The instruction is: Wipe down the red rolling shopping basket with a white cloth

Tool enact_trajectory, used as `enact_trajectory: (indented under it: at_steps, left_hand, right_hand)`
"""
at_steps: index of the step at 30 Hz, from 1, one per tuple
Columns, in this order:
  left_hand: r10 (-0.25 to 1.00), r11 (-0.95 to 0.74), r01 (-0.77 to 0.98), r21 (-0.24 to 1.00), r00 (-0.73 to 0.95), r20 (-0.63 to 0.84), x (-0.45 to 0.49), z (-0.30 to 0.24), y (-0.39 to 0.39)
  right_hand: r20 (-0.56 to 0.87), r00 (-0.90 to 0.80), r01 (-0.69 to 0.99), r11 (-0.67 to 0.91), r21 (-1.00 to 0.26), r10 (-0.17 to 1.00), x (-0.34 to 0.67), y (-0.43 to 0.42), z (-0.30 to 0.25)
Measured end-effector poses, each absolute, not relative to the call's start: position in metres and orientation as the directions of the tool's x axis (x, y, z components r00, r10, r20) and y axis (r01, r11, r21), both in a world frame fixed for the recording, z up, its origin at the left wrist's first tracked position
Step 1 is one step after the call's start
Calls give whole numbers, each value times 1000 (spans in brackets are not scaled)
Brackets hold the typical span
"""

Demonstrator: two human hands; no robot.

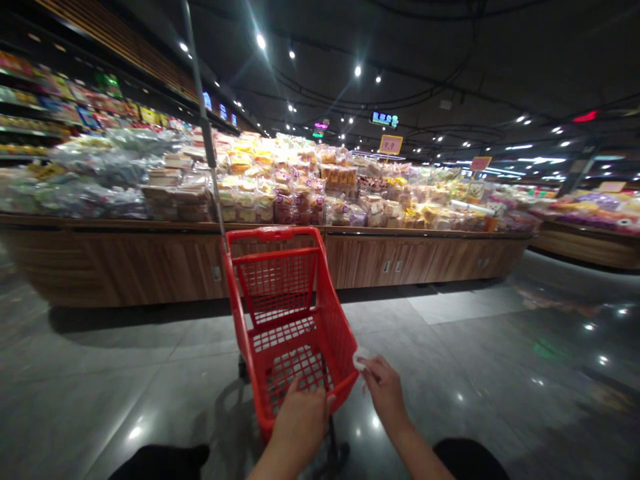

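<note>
A small red plastic shopping cart (287,320) stands in front of me on the grey floor, and its basket looks empty. My left hand (300,417) is closed over the cart's near rim. My right hand (383,390) hovers just right of the cart's corner, fingers pinched on a small white scrap (361,360), perhaps paper. A thin grey pole (205,127) rises from the cart's far left corner.
A long wooden display counter (260,257) piled with packaged bread and snacks runs across the aisle beyond the cart. Shelves of goods (55,100) line the left wall. Another wooden display (585,240) stands at the right. Polished floor tiles (475,347) spread between them.
</note>
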State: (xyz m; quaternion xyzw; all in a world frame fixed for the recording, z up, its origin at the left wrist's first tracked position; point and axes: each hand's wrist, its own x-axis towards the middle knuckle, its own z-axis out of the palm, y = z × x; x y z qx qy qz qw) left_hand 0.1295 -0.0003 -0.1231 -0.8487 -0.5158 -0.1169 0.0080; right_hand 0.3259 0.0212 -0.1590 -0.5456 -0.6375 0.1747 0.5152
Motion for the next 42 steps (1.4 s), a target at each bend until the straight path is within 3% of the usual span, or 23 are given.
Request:
enact_trajectory:
  at_steps: [7, 11, 16, 24, 33, 39, 42]
  left_hand:
    - [871, -475, 875, 99, 450, 199, 123, -124, -5]
    - [870, -478, 871, 114, 451, 200, 118, -124, -7]
    - [857, -501, 862, 75, 481, 183, 112, -122, -9]
    - [858, -494, 868, 54, 478, 186, 110, -119, -9]
    - [844, -518, 853, 62, 498, 198, 100, -122, -13]
    - [834, -515, 856, 40, 490, 253, 97, -125, -19]
    - [826, -520, 854, 36, 491, 278, 94, -125, -20]
  right_hand:
    - [530, 160, 556, 367, -745, 833, 318, 64, -135]
    - [541, 121, 528, 407, -745, 832, 317, 41, -150]
    - [520, 25, 511, 437, -741, 854, 322, 15, -163]
    - [525, 54, 607, 390, -693, 850, 308, 64, -128]
    - [458, -68, 600, 403, -691, 886, 318, 36, -139]
    - [459, 11, 629, 351, -694, 888, 303, 70, -117]
    - [430, -30, 621, 354, -699, 902, 306, 57, -119]
